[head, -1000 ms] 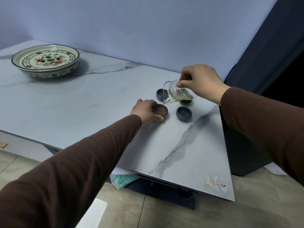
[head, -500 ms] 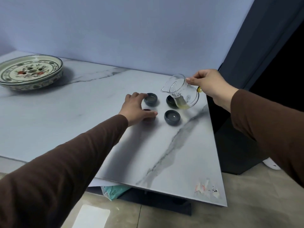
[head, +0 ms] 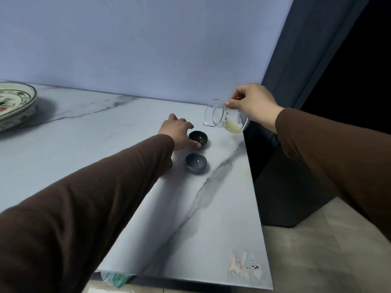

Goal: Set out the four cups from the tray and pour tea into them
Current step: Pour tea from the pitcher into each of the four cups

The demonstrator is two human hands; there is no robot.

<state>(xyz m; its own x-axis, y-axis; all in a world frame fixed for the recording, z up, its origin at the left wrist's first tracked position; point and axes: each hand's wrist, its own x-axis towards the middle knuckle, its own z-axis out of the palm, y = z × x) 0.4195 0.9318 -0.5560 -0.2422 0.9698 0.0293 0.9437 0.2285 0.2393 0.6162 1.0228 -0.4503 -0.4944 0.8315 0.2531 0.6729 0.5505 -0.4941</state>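
My right hand (head: 252,104) grips a small glass pitcher (head: 222,117) by its rim and holds it above the table's far right corner. It is tilted spout-left, with a little yellow tea in its lower side. My left hand (head: 179,134) reaches across the marble table (head: 105,144), with thumb and fingers against the left side of a dark green cup (head: 198,138). A blue-grey cup (head: 196,163) stands just in front of it, holding liquid. The other cups are hidden under my left hand and sleeve.
The patterned ceramic tray (head: 19,102) sits at the far left, cut off by the frame. The table's right edge runs close beside the cups, with a dark cabinet (head: 285,187) and floor beyond. Torn sticker remains (head: 243,265) mark the near right corner.
My left hand has shifted from the brown cup to the dark green cup behind it. The pitcher has lifted, swung right and tilted spout-left again. The view has turned to the right.
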